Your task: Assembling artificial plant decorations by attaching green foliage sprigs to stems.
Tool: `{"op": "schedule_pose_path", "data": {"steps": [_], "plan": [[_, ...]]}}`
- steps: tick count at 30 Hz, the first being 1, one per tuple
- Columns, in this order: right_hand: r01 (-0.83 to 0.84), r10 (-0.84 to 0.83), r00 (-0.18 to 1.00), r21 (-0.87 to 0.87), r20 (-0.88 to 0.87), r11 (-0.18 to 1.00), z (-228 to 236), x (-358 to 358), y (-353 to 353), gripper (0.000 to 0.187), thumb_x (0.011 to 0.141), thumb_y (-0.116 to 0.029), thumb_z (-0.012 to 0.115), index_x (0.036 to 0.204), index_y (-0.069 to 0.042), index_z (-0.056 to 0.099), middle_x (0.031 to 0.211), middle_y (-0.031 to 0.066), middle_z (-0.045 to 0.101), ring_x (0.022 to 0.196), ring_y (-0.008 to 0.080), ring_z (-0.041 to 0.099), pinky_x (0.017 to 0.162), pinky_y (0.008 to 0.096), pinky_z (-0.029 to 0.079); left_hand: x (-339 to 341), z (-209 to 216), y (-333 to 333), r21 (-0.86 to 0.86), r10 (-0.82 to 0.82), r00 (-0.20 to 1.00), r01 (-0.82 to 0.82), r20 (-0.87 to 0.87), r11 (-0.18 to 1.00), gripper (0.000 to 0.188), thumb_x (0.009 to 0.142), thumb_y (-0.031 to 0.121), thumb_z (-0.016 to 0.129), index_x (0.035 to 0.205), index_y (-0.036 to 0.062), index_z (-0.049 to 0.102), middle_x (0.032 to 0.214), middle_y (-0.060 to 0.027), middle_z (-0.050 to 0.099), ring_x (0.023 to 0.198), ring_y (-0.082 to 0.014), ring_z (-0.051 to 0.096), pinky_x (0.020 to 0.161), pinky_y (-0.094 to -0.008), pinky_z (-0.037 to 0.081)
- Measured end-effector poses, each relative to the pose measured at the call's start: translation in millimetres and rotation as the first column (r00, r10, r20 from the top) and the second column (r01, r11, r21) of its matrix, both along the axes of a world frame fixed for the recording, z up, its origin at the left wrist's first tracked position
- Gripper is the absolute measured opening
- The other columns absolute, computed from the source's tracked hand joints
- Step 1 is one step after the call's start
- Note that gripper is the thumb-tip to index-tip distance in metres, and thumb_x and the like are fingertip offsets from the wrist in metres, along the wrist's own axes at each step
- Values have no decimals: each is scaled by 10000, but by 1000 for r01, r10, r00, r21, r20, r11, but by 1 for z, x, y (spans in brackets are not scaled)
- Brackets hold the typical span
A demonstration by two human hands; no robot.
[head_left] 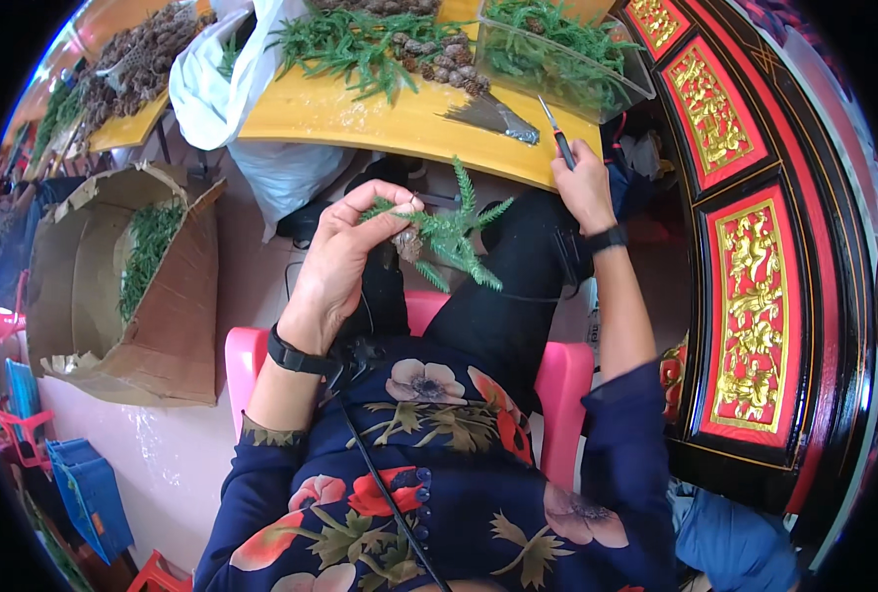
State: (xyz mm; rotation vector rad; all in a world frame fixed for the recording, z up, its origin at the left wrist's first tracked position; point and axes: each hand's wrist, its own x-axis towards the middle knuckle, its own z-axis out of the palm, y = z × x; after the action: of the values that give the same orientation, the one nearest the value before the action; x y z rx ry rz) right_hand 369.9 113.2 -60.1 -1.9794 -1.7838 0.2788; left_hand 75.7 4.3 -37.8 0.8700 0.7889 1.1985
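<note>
Left grip (pixel 345 240) pinching sprig (pixel 451 235), right (pixel 586 187) holding tool (pixel 563 148)

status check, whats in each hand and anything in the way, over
Left hand pinching green sprig, pine cone alongside. Right hand gripping red-and-black tool. Table edge between sprig and tool in this view.

A yellow counter (pixel 360 115) carries a loose heap of green needle-leaved sprigs (pixel 345 47), brown scaly pine cones (pixel 451 67) beside it, a clear rectangular plastic bin (pixel 639 77) of similar greenery, and a dark fan-shaped bundle (pixel 488 114).
</note>
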Motion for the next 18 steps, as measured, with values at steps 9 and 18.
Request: {"op": "schedule_pose_path", "data": {"steps": [9, 18], "plan": [[-593, 615, 782, 179, -105, 785, 55, -69, -98, 252, 735, -35, 597, 977, -19, 531, 802, 127, 538, 744, 290, 563, 674, 349, 446, 0, 1, -8, 35, 23, 998, -21, -51, 999, 86, 891, 38, 578, 954, 34, 636, 920, -4, 645, 846, -71, 568, 785, -216, 429], [-783, 797, 596, 288, 97, 551, 41, -72, -75, 360, 656, -2, 615, 1004, -7, 521, 892, 156, 556, 841, 371, 554, 712, 390, 460, -10, -5, -3, -7, -212, 955, 219, 206, 976, 91, 890, 47, 555, 960, 32, 611, 905, -15, 641, 859, -99, 583, 800, -238, 439]]}}
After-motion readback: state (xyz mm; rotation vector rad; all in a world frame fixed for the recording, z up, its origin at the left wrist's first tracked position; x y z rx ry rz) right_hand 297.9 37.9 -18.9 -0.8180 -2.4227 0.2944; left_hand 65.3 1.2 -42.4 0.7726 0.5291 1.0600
